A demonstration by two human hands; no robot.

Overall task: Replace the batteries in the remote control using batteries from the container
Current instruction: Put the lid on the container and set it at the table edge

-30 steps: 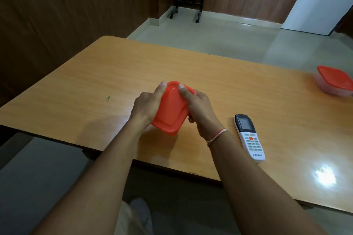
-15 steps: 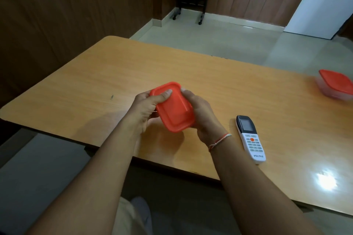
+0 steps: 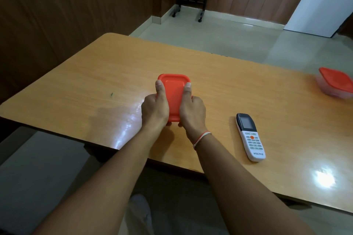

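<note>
A big wooden counter (image 3: 229,86) fills the room's middle. Both hands hold one container with an orange lid (image 3: 173,97) just above the counter, near its front edge. The left hand (image 3: 154,109) has its grip closed on the container's left side, thumb lying on the lid. The right hand (image 3: 192,110) grips the right side the same way. A second orange-lidded box (image 3: 336,85) sits far off at the right. The white remote control (image 3: 250,137) lies flat, near the right hand.
</note>
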